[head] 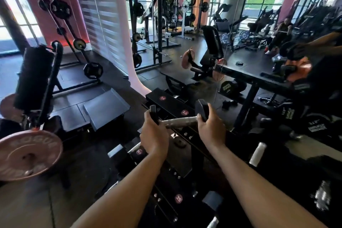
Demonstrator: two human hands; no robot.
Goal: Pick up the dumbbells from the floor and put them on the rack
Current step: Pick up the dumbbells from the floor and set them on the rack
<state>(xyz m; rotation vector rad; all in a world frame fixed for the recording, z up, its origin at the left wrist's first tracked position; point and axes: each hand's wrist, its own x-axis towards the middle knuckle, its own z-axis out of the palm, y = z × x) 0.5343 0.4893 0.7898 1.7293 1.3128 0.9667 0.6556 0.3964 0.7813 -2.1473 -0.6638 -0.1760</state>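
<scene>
Two bare forearms reach out from the bottom of the view, and here's the action: the left hand (154, 135) has its grip wrapped over the near black head of the dumbbell (178, 121), while the right hand (210, 129) is clamped on the far head, thumb up against its side. Both grips are closed on the weight, one at each end, with the bare metal handle showing between them. It's carried level, in the air, right above the dumbbell rack (172, 105).

How will it behave? Looks like a small one, rigid as they come, rubber-coated heads on a steel bar, nothing to break. My read is it's light enough for one hand. The heads are blunt and could slip from a pinch hold, so the knurled-looking handle is the surer place to take it.

Just beyond, the rack's slanted tray carries round pink weight labels, apparently marking slots. Lower tiers hold more dumbbells, blurred. Off to the left a pink plate (27, 153) sits on a machine. Farther back, a mirror and power racks.
</scene>
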